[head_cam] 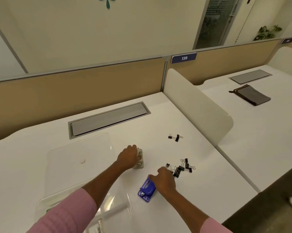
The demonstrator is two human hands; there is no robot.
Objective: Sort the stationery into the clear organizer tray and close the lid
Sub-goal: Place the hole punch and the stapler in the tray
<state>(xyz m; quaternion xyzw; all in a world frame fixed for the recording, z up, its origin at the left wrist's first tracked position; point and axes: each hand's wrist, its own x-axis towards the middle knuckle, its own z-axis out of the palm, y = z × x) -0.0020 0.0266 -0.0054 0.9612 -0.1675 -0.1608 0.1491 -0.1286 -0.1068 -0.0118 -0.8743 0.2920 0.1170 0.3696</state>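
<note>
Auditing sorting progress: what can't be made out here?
Head view:
- Tray compartments: left sleeve covers most; bottom edge cuts them off.
- Pale item: left hand grips it, hiding most; kind unclear.
- Binder clip pile: tangled, too small to count.
- Right hand: fingers hidden behind it; grip unclear.

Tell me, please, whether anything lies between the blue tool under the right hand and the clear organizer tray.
No object does: only bare desk separates the blue tool, held by the right hand, from the right wall of the tray. The left forearm does cross above the tray, with the left hand gripping a beige tool.
</note>
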